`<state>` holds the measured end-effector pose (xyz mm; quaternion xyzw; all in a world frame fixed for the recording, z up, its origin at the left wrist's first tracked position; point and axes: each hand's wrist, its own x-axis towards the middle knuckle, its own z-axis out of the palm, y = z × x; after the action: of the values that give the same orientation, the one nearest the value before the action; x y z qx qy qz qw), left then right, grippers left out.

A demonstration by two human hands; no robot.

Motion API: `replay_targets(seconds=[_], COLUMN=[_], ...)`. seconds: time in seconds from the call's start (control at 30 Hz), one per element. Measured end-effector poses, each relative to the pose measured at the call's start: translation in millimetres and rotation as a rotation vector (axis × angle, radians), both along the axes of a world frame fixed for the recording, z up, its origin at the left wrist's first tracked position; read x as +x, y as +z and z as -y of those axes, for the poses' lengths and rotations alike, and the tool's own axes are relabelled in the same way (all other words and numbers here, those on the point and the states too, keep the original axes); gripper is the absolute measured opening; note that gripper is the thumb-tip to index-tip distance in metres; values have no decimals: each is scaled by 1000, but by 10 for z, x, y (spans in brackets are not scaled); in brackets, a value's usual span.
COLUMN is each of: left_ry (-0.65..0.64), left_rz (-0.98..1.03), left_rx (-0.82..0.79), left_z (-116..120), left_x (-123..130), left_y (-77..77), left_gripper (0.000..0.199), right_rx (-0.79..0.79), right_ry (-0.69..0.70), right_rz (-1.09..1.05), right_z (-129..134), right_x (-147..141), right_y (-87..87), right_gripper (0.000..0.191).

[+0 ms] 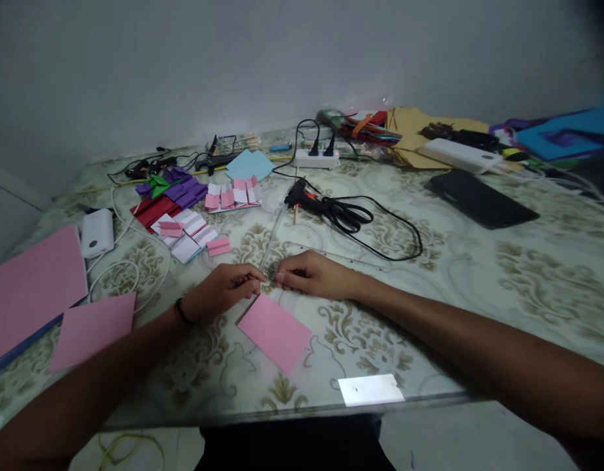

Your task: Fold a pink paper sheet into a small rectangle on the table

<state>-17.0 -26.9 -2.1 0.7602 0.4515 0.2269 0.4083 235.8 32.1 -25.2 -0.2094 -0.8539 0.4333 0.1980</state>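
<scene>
My left hand, with a dark band at the wrist, rests low over the table, its thumb and fingers drawn together. Facing it is my right hand, fingers curled in and the fingertips almost meeting those of the left. Whatever is pinched between the fingers is too small or hidden to name. Just below the left fingertips lies a pink paper rectangle, flat and set at a slant, its top corner by the left thumb. A black glue gun with a coiled cord sits beyond both hands.
Folded pink-and-white paper pieces and purple ones lie behind on the left. Larger pink sheets and a white power bank are at left. A power strip stands behind; a black phone-like slab lies right. A white card marks the front edge.
</scene>
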Motion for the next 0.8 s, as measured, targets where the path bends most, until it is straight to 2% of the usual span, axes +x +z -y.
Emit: replay_targets(seconds=[0.8], left_ry=[9], left_rz=[9], left_rx=[-25], left_z=[6], left_x=[-3], left_y=[-7], left_gripper=[23], right_rx=[-13], right_ry=[-8], right_rz=[6], right_z=[4], right_x=[-2], right_y=[21], right_gripper=[34])
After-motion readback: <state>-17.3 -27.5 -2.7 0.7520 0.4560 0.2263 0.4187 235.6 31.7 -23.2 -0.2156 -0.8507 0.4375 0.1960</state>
